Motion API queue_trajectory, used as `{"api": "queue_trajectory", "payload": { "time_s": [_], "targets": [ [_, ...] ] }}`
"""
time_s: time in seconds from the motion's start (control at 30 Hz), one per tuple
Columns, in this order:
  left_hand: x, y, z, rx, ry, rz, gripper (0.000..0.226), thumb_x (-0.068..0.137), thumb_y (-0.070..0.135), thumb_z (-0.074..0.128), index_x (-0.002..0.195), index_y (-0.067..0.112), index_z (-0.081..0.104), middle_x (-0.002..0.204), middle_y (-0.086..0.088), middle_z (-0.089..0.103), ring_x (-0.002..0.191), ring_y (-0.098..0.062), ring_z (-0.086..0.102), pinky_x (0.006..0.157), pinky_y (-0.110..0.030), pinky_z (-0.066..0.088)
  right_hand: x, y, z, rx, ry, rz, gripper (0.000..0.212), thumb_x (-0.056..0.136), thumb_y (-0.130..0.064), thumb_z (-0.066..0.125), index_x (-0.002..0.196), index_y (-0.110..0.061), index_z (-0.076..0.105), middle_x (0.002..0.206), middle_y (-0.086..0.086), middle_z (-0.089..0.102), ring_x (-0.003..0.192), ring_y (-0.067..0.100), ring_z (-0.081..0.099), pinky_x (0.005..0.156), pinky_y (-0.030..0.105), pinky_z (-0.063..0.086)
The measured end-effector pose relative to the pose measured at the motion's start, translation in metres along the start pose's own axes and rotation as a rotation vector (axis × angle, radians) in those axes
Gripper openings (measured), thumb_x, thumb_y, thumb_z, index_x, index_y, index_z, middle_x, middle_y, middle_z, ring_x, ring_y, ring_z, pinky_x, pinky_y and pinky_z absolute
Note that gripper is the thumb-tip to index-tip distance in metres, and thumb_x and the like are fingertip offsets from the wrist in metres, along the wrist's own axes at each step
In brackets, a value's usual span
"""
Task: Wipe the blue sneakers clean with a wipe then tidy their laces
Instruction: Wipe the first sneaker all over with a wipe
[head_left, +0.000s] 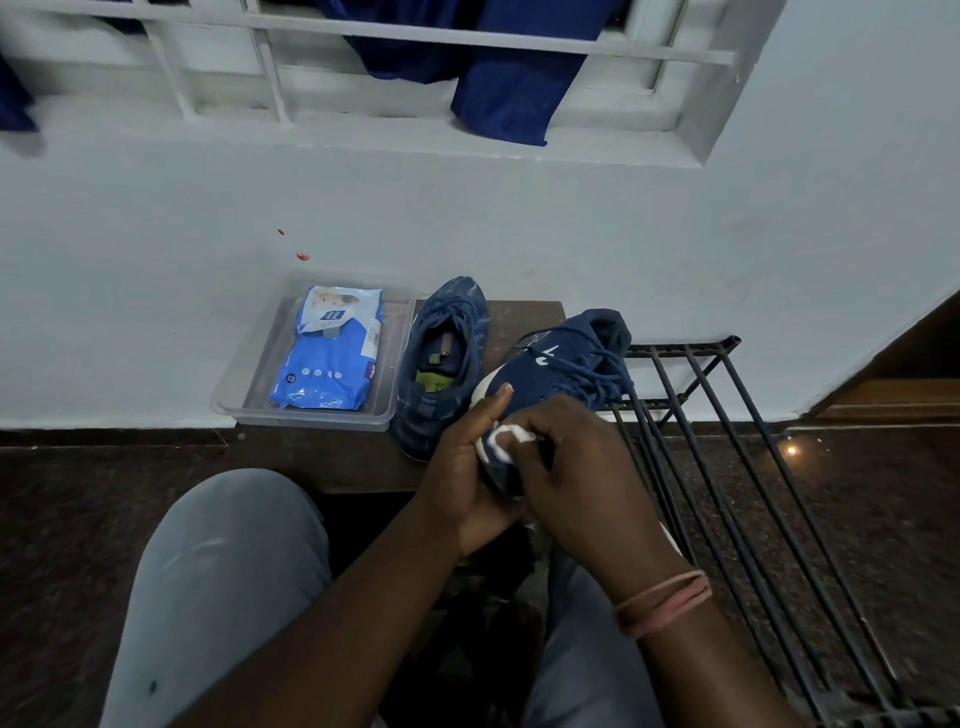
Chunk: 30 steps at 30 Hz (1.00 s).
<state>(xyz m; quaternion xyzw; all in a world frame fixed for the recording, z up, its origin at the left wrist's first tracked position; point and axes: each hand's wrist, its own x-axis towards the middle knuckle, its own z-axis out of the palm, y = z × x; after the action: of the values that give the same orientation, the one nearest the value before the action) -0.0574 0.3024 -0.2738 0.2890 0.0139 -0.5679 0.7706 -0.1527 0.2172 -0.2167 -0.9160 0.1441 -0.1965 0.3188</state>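
**Blues, whites and dark floor**

I see two navy sneakers: the held sneaker has a white sole edge and white marks, the standing sneaker a yellow-green insole. The wipe is white. The wipe packet is bright blue and white, in a clear tray. Trousers are pale grey, wrist bands pink, rack black, wall white, floor dark speckled brown.

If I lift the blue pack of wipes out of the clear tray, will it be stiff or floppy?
Probably floppy: the pack of wipes looks like soft, creased film, so it may sag when held by one end. Its glossy surface could be a little slippery. It lies flat in the clear tray, so it should not roll.
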Motion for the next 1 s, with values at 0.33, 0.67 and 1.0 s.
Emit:
{"api": "queue_trajectory", "payload": {
  "time_s": [0.33,0.67,1.0],
  "targets": [
    [-0.003,0.005,0.003,-0.040,0.010,0.001,0.062,0.104,0.051,0.042,0.116,-0.003,0.069,0.100,-0.020,0.077,0.090,-0.030,0.077,0.076,-0.037,0.063,-0.010,-0.009,0.001,-0.056,-0.054,-0.099,0.011,0.091,-0.019,0.066,0.092,-0.027,0.073,0.088,-0.013,0.062,0.085,0.002,0.055,0.079,0.025,0.045],
    [-0.005,0.007,0.003,-0.058,-0.017,-0.004,0.065,0.099,0.051,0.046,0.123,-0.004,0.070,0.114,-0.022,0.073,0.101,-0.031,0.075,0.083,-0.040,0.062,-0.013,-0.004,0.005,0.002,0.009,-0.041,0.006,0.089,-0.027,0.073,0.093,-0.030,0.070,0.091,-0.016,0.055,0.092,0.002,0.051,0.080,0.018,0.042],
    [-0.003,0.004,0.001,-0.110,-0.022,0.074,0.064,0.100,0.044,0.054,0.145,-0.001,0.053,0.147,-0.024,0.054,0.127,-0.040,0.061,0.108,-0.053,0.049,-0.009,0.018,-0.021,-0.068,-0.019,0.022,0.016,0.082,-0.021,0.082,0.079,-0.021,0.066,0.077,-0.011,0.063,0.072,0.004,0.057,0.065,0.023,0.047]
  ]
}}
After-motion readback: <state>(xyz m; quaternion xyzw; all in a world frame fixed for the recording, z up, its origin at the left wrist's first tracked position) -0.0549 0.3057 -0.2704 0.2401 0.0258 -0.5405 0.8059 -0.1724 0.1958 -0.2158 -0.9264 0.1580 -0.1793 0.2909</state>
